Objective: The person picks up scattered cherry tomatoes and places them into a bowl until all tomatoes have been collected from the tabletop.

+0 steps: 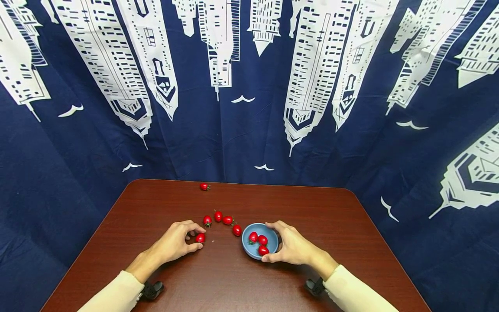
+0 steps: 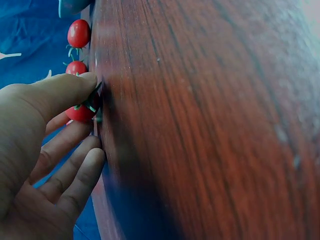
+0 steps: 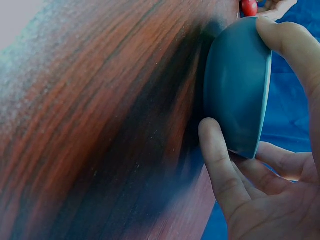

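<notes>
My left hand (image 1: pixel 176 241) is low over the table, thumb and forefinger on either side of a red cherry tomato (image 1: pixel 200 238), tips close to it. In the left wrist view that tomato (image 2: pixel 81 113) shows its green stem just below the thumb, the other fingers spread beyond. A small blue bowl (image 1: pixel 249 252) is gripped at its right side by my right hand (image 1: pixel 292 245), thumb at the near rim and fingers around the far side. Inside the bowl lie three cherry tomatoes (image 1: pixel 263 240). The right wrist view shows the bowl (image 3: pixel 237 85) from its outer wall.
Several more cherry tomatoes (image 1: pixel 228 220) lie in a loose curve between the left hand and the bowl. A single cherry tomato (image 1: pixel 204 186) is near the far edge of the brown wooden table (image 1: pixel 288 203). Behind hangs a dark blue cloth (image 1: pixel 249 130) with white buildings.
</notes>
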### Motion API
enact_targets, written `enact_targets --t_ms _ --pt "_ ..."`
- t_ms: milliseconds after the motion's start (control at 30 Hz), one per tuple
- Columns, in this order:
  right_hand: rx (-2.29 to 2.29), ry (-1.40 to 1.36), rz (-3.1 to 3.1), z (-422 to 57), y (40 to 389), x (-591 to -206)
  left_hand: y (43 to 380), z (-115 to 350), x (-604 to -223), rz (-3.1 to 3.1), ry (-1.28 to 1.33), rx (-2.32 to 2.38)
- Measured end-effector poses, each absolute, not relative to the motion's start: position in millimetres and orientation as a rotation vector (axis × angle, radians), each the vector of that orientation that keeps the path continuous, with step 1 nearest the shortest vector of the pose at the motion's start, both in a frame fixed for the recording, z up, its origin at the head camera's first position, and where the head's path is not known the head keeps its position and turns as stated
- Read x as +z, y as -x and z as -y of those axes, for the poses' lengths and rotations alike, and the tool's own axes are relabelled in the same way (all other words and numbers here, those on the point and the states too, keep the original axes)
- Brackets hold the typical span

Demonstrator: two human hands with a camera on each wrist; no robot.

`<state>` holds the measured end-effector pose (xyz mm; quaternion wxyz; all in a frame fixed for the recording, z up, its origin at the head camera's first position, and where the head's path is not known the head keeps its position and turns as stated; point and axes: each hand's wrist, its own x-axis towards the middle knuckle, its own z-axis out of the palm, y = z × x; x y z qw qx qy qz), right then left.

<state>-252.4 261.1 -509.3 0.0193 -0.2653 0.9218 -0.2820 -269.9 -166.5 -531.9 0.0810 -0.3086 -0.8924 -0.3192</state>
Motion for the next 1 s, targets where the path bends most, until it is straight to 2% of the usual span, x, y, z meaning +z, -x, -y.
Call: enact_targets --t_ms 400,700,1000 --pt "-0.884 0.811 -2.85 -259.8 252.9 -510.3 276.2 172.7 -546.1 2.487 1.04 -0.995" --pt "-0.892 0.825 -2.854 -259.2 251.6 -510.3 269.1 170.9 -534.3 2.669 0.905 -0.954" --pt "-0.899 0.83 -2.852 -259.8 252.2 -510.8 270.5 164.8 -532.2 2.645 0.92 -0.965"
